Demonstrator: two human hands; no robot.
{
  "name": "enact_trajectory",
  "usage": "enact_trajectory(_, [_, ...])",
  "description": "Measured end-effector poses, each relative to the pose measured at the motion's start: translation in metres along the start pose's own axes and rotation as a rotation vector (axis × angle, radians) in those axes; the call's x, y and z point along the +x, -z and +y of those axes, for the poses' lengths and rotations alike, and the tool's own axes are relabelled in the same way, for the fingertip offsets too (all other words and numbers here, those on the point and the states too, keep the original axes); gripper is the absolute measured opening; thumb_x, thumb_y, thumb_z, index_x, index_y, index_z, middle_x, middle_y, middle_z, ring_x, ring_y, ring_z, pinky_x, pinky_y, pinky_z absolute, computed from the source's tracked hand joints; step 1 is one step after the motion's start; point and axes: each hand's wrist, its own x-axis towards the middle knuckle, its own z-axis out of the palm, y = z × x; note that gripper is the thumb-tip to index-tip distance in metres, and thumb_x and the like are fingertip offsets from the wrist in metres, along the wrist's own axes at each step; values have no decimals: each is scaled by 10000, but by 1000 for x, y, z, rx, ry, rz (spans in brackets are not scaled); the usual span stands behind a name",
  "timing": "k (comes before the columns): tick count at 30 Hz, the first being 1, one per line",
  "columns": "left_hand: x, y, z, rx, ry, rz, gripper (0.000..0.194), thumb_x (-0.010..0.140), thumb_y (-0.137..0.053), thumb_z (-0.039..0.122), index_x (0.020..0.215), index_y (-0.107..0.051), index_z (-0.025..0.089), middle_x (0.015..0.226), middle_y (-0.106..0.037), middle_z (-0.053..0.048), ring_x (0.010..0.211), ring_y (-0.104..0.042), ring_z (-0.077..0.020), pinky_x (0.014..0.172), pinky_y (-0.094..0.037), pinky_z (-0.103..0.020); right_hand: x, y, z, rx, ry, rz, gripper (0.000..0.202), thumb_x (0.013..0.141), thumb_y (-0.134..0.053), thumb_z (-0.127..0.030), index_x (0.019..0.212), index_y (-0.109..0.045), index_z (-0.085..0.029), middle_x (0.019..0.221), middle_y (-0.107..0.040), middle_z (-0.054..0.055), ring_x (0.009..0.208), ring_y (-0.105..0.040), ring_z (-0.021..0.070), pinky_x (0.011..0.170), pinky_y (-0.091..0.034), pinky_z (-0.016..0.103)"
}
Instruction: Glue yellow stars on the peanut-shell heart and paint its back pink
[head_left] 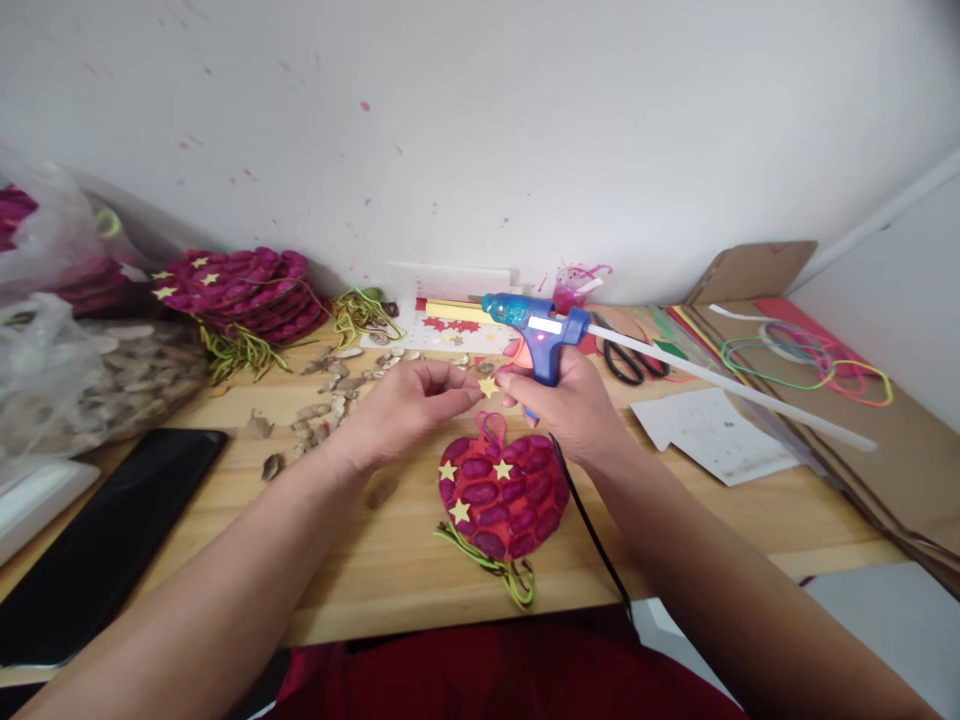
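My right hand [574, 400] is closed around the handle of a blue hot glue gun [544, 330], its nozzle pointing left and a long white glue stick [720, 380] sticking out of its back. Between both hands is a small yellow star [488, 386]; the fingertips of my left hand [420, 400] pinch its left side, and my right thumb reaches its other edge. Below them on the table lies a red heart-shaped ornament [517, 500] covered in magenta shells. It bears three yellow stars, a pink loop on top and a green cord tassel [517, 580] below.
A stack of similar ornaments [247, 290] stands at the back left, beside a plastic bag of shells [135, 380]. Loose shells [322, 410] lie left of centre. A black phone [112, 540] lies at left. Scissors [630, 360], paper [720, 435] and cardboard [847, 440] are at right.
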Motion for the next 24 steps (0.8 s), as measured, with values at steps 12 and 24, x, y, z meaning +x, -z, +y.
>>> enact_trajectory(12, [1,-6,2,-38,-12,-5,226,809,-772,423,880,-804,211,845,-785,-18,736,-660,-149,711,-488,-279,-1,0,0,-91,25,27,150,768,-757,-297,850,-680,-198,678,-704,1,595,-645,154,561,-504,308])
enact_trajectory(24, [3,1,2,-3,5,62,269,786,-793,468,856,-794,208,766,-737,-9,649,-578,-130,617,-420,-260,4,5,7,16,-21,80,267,742,-795,-315,949,-676,-196,672,-688,-11,546,-603,128,455,-410,259])
